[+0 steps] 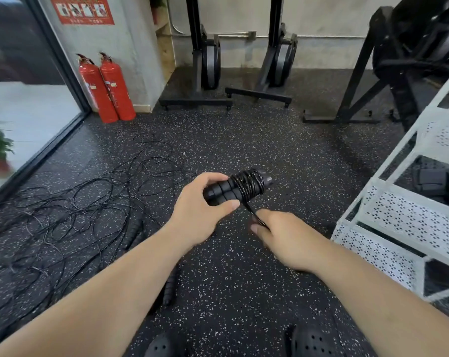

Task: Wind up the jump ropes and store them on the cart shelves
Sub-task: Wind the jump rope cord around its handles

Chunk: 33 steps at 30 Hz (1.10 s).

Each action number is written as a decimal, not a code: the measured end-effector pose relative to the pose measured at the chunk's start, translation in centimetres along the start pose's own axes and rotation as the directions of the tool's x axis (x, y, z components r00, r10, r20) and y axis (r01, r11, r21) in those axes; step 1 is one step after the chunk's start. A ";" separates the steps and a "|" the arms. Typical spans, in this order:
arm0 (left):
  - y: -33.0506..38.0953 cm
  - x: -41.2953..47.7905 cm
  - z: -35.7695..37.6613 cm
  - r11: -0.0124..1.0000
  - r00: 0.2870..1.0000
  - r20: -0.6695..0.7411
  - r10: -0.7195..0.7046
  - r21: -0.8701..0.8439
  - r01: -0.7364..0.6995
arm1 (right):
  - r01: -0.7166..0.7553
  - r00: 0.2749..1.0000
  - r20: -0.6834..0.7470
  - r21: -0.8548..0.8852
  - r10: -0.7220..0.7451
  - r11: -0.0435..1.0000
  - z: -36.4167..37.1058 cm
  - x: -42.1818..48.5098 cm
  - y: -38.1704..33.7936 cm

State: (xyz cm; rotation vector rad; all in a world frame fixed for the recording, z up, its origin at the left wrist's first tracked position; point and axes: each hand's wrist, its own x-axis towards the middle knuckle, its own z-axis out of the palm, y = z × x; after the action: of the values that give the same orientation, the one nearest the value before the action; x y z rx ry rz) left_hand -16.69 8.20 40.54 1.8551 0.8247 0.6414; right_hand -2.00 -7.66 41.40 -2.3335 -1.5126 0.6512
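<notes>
The left grip clasped the handles steady so the right grip, pinching the cord, could pull its last turns tight.

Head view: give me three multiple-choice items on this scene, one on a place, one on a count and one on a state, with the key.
1. The white cart stands:
A) at the person's left
B) at the person's right
C) behind the glass door

2. Red fire extinguishers by the wall:
A) one
B) two
C) four

3. The jump rope in the left hand is:
A) wound round its handles
B) stretched out straight
C) lying on a shelf

Key:
1 B: its perforated shelves fill the right edge of the view.
2 B: two red cylinders stand side by side.
3 A: coils wrap the handles, while the right hand pinches the loose end.
</notes>
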 end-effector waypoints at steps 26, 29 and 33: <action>2.6 -2.0 -0.4 0.980 0.786 0.608 0.113 0.062 -0.189 | 0.140 0.974 -0.215 0.309 -0.075 0.941 -4.9 -0.7 2.8; 2.3 -1.8 -0.4 0.982 0.772 0.632 0.062 0.100 -0.160 | 0.219 0.942 -0.301 0.210 -0.150 0.953 -4.8 -1.0 2.9; 1.8 -1.1 -0.5 0.886 0.796 0.606 0.004 0.367 -0.284 | 0.348 0.856 -0.363 -0.126 -0.369 0.929 -4.7 -1.8 1.6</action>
State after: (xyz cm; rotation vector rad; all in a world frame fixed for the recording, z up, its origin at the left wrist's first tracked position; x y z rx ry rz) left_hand -17.30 7.07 42.31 2.3707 0.4163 -0.0838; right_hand 1.06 -9.95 45.05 -1.9760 -1.7189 0.0526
